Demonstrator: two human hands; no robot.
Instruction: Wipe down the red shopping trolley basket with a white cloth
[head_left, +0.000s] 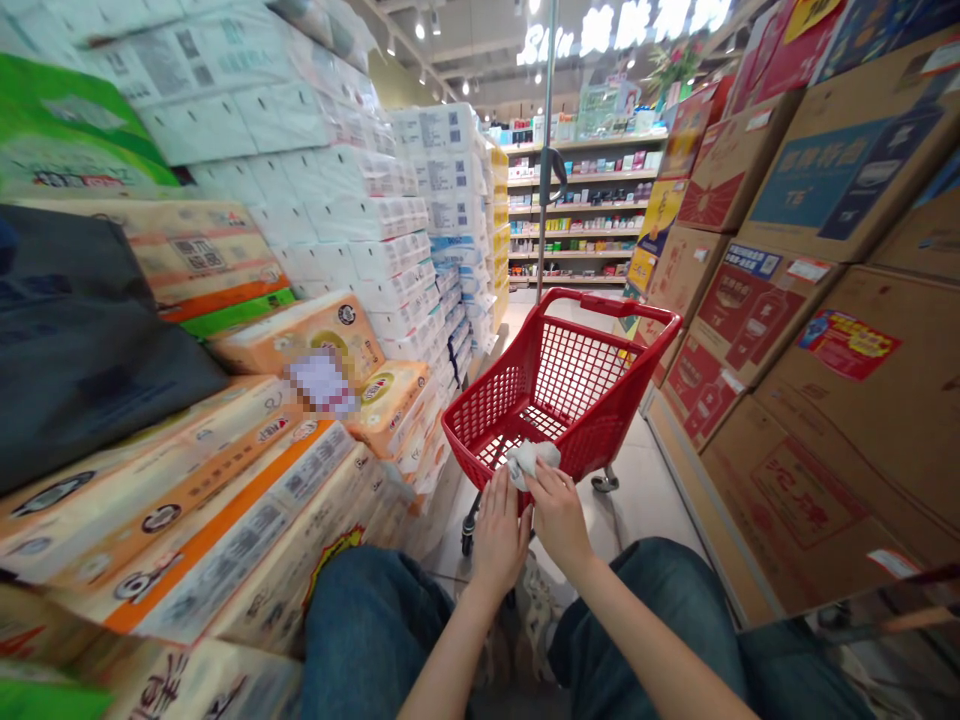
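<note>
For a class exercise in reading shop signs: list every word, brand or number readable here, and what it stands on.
"Shin": lit sign above the shelves; neighbouring characters too blurred.
"沱牌": red print on a cardboard carton.
"T8": blue panel on an upper carton.
Wrapped tissue packs: print too blurred, one patch pixelated.
Crumpled white item in the right hand: no readable text.

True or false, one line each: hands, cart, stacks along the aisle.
1. The right hand pinches a crumpled white tissue. True.
2. The cart ahead is blue metal. False: it is a red plastic shopping cart.
3. Brown cardboard cartons are stacked along the right side. True.
4. Glass bottles fill the left side. False: plastic-wrapped tissue packs are stacked there.
5. Both hands wear gloves. False: the left hand and the right are bare.
</note>
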